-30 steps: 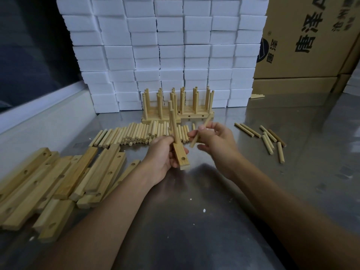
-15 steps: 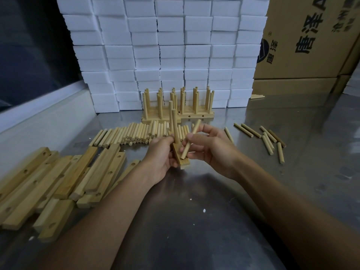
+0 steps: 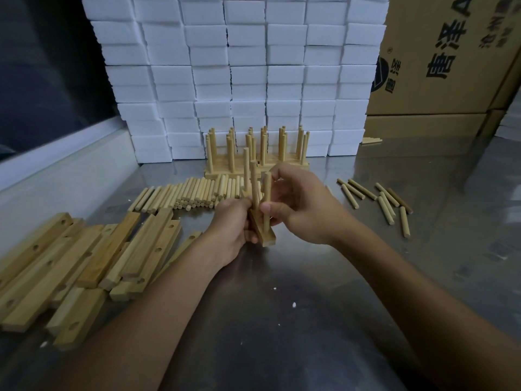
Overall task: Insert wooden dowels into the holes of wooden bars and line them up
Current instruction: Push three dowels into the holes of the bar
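My left hand [image 3: 231, 224] grips a wooden bar [image 3: 263, 234] at the middle of the table, its near end pointing at me. Two dowels stand upright in the bar's far holes. My right hand [image 3: 298, 207] pinches a third dowel [image 3: 266, 198], held upright with its lower end at the bar's near hole. Finished bars with upright dowels [image 3: 256, 153] stand in a row behind my hands. A pile of loose dowels [image 3: 191, 193] lies left of my hands, and bare bars [image 3: 84, 258] are heaped at the far left.
Several stray dowels [image 3: 386, 201] lie scattered on the metal table [image 3: 310, 306] to the right. A wall of white foam blocks [image 3: 239, 74] rises at the back, with cardboard boxes [image 3: 445, 57] at the back right. A raised white ledge [image 3: 64, 153] borders the left side.
My right hand has swung its dowel from a slant to upright and brought it down onto the bar's near hole. The left hand has kept the bar nearly still.
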`<state>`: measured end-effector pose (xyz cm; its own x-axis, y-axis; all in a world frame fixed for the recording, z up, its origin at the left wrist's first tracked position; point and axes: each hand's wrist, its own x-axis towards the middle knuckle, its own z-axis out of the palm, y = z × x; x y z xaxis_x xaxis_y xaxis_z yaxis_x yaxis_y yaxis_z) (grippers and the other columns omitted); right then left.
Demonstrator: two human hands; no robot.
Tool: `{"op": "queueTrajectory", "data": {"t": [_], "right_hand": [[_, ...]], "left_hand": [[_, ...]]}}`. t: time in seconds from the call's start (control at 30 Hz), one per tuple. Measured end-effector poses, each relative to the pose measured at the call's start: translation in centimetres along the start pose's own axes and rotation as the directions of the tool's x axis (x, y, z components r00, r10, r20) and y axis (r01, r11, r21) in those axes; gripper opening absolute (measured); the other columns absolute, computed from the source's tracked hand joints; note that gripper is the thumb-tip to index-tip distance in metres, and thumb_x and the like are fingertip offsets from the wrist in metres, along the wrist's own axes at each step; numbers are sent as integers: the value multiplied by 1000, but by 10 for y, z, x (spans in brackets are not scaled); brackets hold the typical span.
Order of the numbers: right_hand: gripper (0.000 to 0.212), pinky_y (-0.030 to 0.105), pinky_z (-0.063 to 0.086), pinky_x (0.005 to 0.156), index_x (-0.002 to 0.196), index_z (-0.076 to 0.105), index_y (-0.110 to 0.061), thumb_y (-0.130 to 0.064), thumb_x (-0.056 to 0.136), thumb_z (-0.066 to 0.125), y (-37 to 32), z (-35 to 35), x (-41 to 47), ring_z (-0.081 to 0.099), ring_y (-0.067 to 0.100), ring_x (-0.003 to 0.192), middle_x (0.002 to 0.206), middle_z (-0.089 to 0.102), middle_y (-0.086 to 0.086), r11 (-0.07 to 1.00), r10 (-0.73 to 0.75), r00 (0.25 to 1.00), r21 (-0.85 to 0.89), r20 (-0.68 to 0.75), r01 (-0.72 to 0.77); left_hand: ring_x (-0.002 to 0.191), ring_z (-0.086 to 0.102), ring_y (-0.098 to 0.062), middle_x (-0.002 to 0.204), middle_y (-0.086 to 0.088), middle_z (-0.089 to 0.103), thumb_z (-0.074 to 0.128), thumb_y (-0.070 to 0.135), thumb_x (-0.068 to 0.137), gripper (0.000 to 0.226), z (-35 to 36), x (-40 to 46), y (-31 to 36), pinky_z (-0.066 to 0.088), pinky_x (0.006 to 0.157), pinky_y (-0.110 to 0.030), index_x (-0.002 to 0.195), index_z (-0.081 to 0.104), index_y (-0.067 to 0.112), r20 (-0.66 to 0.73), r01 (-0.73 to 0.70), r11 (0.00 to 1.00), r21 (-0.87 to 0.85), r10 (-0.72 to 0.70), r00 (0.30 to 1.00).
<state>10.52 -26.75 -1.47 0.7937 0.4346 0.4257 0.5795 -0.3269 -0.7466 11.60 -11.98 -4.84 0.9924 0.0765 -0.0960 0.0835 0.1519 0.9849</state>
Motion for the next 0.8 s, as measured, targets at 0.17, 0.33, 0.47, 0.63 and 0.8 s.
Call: {"op": "queueTrajectory", "data": {"t": [0.17, 0.33, 0.47, 0.63, 0.8], "right_hand": [[22, 47, 59, 74, 97, 52, -17, -7, 89, 69, 1, 6, -4, 66, 23, 85, 89, 64, 6, 991, -46, 999, -125, 14, 48], [22, 50, 56, 69, 93, 51, -15, -6, 86, 71, 1, 9, -8, 63, 24, 77, 82, 62, 5, 988, -73, 997, -141, -26, 69], [39, 48, 54, 63, 81, 43, -32, -8, 83, 73, -1, 14, -9, 60, 21, 69, 74, 57, -3, 987, -88, 992, -142, -92, 74], [30, 50, 56, 70, 82, 53, -28, -5, 85, 71, -1, 16, -8, 64, 23, 73, 76, 61, -1, 995, -68, 993, -75, -100, 60], [12, 34, 61, 80, 90, 70, -6, 5, 91, 64, -6, 8, -8, 72, 16, 83, 84, 72, 8, 996, -59, 997, 66, 47, 56]], "left_hand": [[29, 45, -12, 37, 1, 48, 34, 6, 100, 33, 2, 1, -1, 29, 29, -20, 79, 59, 7, -32, -6, 1000, 27, 6, 999], [31, 45, -14, 39, -1, 49, 35, 6, 99, 32, 2, 3, -2, 30, 29, -21, 77, 59, 7, -50, -6, 1000, 3, 6, 999], [29, 44, -11, 36, 2, 46, 36, 6, 100, 32, 2, 2, -3, 28, 29, -19, 75, 57, 8, -50, -10, 1000, -16, 9, 999], [32, 45, -12, 40, 1, 48, 40, 7, 99, 29, 0, 4, -2, 29, 31, -21, 77, 59, 9, -39, 1, 1000, -20, -1, 999], [36, 43, -12, 41, 3, 44, 44, 11, 96, 24, -2, 3, -2, 28, 36, -21, 77, 58, 11, 12, 14, 999, 37, -15, 1000]]}}
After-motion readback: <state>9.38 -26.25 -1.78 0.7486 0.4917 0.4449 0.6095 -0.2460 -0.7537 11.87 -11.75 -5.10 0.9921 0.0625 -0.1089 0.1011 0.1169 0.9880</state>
